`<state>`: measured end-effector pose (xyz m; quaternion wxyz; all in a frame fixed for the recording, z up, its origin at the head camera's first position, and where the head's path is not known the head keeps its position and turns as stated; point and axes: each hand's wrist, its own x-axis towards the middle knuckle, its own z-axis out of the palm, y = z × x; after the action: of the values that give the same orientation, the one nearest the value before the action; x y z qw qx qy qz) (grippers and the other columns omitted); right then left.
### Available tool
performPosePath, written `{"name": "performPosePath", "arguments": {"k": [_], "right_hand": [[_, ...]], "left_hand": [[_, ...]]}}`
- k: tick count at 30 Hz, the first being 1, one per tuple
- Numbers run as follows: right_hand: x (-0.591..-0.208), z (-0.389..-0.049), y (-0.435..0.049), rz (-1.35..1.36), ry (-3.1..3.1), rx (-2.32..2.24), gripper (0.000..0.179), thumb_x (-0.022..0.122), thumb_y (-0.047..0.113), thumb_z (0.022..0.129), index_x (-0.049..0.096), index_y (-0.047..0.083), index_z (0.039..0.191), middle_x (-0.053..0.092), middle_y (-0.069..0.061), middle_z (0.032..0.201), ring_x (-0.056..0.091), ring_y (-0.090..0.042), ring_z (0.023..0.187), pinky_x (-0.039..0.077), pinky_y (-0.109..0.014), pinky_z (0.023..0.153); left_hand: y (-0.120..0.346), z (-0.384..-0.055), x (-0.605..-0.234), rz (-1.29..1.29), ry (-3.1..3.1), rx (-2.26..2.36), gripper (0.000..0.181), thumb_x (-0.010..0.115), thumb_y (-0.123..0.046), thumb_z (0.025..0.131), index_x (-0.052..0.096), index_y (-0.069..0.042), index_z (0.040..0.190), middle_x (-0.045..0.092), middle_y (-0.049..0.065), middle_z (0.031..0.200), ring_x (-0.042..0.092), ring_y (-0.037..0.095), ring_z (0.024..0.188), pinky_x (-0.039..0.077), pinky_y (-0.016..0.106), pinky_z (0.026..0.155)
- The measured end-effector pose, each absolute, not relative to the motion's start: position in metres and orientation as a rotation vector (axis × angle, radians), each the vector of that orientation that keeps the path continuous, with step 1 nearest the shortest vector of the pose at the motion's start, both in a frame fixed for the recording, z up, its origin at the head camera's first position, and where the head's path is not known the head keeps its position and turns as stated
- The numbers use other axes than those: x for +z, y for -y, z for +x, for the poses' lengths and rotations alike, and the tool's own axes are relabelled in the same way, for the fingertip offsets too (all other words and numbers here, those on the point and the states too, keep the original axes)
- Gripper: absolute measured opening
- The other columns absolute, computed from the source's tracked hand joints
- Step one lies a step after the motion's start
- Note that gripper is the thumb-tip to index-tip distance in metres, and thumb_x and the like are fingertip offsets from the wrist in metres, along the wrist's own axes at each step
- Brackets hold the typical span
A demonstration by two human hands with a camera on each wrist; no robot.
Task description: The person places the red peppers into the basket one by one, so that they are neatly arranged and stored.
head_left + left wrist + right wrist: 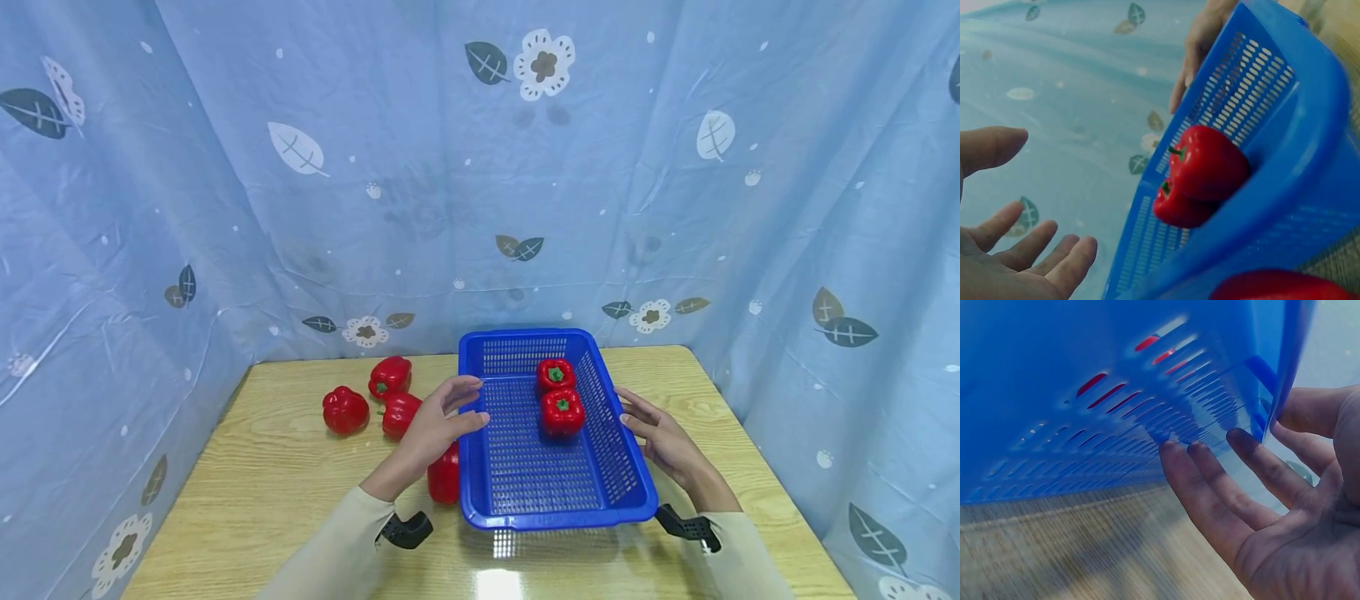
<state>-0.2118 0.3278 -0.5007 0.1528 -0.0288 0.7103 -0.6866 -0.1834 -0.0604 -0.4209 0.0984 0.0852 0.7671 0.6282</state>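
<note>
A blue plastic basket (525,521) stands on the wooden table, holding a red bell pepper (562,412) and, just behind it, a second red bell pepper (556,375). My left hand (442,425) hovers over the basket's left rim, its thumb and fingers spread with nothing between them. In the left wrist view those fingers (1072,265) are apart from the basket. At the basket's right side is my right hand (667,442). Its fairly straight fingers (1204,500) lie against the slotted outer wall, with the thumb right at the rim.
Left of the basket lie several more red bell peppers, including one at the far left (346,411), one at the back (390,377) and one against the basket wall (444,477). A blue patterned curtain (420,208) hangs around the table's back and sides.
</note>
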Motion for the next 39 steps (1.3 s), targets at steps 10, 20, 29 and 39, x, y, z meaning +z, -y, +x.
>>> {"name": "performPosePath", "arguments": {"k": [10, 20, 29, 39], "right_hand": [[-0.501, -0.212, -0.328, -0.072, -2.034, -1.968, 0.062, 0.054, 0.027, 0.101, 0.027, 0.023, 0.156, 0.055, 0.004, 0.135, 0.066, -0.014, 0.110, 0.059, -0.042, 0.086], [-0.500, -0.212, -0.327, -0.103, -2.031, -1.960, 0.062, 0.052, 0.027, 0.102, 0.023, 0.022, 0.157, 0.054, 0.004, 0.136, 0.065, -0.013, 0.111, 0.058, -0.041, 0.088], [-0.499, -0.213, -0.328, -0.114, -2.042, -1.961, 0.062, 0.052, 0.028, 0.102, 0.023, 0.021, 0.157, 0.054, 0.003, 0.136, 0.065, -0.011, 0.110, 0.059, -0.039, 0.087], [-0.501, -0.212, -0.328, -0.099, -2.022, -1.969, 0.062, 0.053, 0.025, 0.102, 0.024, 0.022, 0.157, 0.055, 0.007, 0.133, 0.066, -0.014, 0.110, 0.059, -0.042, 0.086]], "left_hand": [[0.083, -0.170, -0.432, 0.179, -2.337, 1.906, 0.057, 0.074, -0.024, 0.085, 0.052, -0.018, 0.137, 0.055, 0.007, 0.143, 0.048, 0.030, 0.137, 0.045, 0.052, 0.108], [0.103, -0.165, -0.450, 0.050, -2.379, 1.933, 0.056, 0.074, -0.022, 0.086, 0.051, -0.017, 0.137, 0.055, 0.006, 0.141, 0.048, 0.030, 0.135, 0.049, 0.046, 0.105], [0.121, -0.164, -0.478, -0.027, -2.392, 1.902, 0.054, 0.071, -0.017, 0.088, 0.049, -0.011, 0.138, 0.053, 0.012, 0.141, 0.047, 0.031, 0.134, 0.048, 0.046, 0.106], [0.123, -0.167, -0.500, -0.064, -2.374, 1.813, 0.069, 0.073, -0.019, 0.086, 0.038, -0.011, 0.145, 0.046, 0.017, 0.145, 0.044, 0.041, 0.136, 0.049, 0.052, 0.103]]}}
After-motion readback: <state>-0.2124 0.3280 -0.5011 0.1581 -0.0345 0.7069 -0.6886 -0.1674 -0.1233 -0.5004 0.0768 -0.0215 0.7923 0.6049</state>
